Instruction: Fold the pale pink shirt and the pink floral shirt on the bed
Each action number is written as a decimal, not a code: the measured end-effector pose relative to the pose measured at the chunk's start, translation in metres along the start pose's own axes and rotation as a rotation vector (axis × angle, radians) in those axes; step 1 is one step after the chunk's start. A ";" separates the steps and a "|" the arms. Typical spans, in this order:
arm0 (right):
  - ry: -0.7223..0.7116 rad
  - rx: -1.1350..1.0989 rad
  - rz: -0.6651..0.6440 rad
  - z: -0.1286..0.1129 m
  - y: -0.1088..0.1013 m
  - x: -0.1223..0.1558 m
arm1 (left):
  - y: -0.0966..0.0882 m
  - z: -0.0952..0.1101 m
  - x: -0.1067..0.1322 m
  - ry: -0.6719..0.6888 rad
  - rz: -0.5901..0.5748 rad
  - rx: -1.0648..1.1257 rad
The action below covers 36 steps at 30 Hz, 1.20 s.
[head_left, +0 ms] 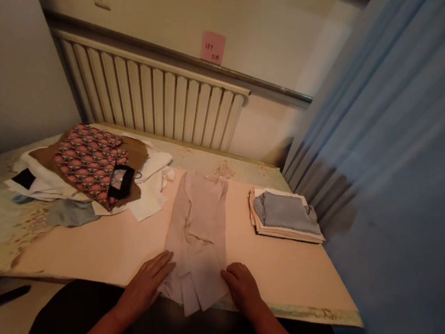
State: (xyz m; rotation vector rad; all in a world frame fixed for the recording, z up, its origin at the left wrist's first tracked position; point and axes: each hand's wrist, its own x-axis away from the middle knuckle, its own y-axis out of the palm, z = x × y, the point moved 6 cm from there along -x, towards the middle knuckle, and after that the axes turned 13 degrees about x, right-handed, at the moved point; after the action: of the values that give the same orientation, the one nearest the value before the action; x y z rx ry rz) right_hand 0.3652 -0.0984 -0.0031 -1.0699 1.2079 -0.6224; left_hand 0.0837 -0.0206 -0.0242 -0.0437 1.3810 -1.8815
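A pale pinkish-grey long-sleeved top (205, 213) lies lengthwise before me, its sides and sleeves folded inward and its neckline at the far end. The lower end, with a cuff showing, hangs slightly over the near table edge. My left hand (147, 282) rests along the lower left side of the top, fingers stretched out and fairly flat. At the lower right side, my right hand (243, 287) has its fingers bent and pressed together on the fabric's edge.
A loose heap of clothes (89, 168), with a red patterned garment on top, lies at the left. Folded clothes are stacked (289, 212) at the right. Behind the table stands a radiator (154, 92); a blue curtain (386, 169) hangs on the right.
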 end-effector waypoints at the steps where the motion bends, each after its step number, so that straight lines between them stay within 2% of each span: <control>1: -0.004 0.021 -0.006 0.001 0.001 0.000 | -0.002 0.001 -0.004 0.008 -0.019 -0.010; 5: -0.020 0.016 0.023 0.004 0.003 -0.002 | -0.008 0.001 -0.020 0.026 -0.074 -0.023; 11: -0.182 -0.058 -0.050 0.001 -0.001 -0.012 | -0.007 -0.007 -0.039 0.075 -0.152 0.031; 14: -0.237 -0.127 -0.043 -0.001 -0.008 -0.015 | -0.006 -0.005 -0.042 0.102 -0.209 0.081; 19: -0.198 -0.246 -0.089 -0.009 -0.023 -0.013 | -0.014 0.005 -0.032 0.140 -0.226 0.158; 24: -0.092 -0.399 -0.167 -0.021 -0.047 0.008 | -0.023 0.025 -0.006 0.104 -0.307 0.301; 27: 0.044 -0.493 -0.203 -0.022 -0.062 0.017 | -0.028 0.034 0.001 0.008 -0.341 0.471; 30: 0.181 -0.645 -0.234 -0.015 -0.065 -0.001 | -0.035 0.029 -0.016 -0.140 -0.290 0.717; 33: 0.396 -0.757 -0.197 0.008 -0.045 -0.045 | -0.038 0.003 -0.055 -0.421 -0.151 0.915; 35: 0.652 -0.767 -0.176 0.034 -0.017 -0.074 | -0.034 -0.020 -0.082 -0.652 -0.015 1.071; 36: 0.712 -0.753 -0.176 0.043 -0.002 -0.088 | -0.028 -0.030 -0.092 -0.773 0.023 1.167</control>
State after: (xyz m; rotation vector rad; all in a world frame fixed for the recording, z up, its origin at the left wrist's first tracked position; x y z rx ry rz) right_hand 0.3815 -0.0098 0.0369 -1.6657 2.0782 -0.7324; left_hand 0.1183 0.0616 0.0236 -0.1451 -0.2923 -2.0425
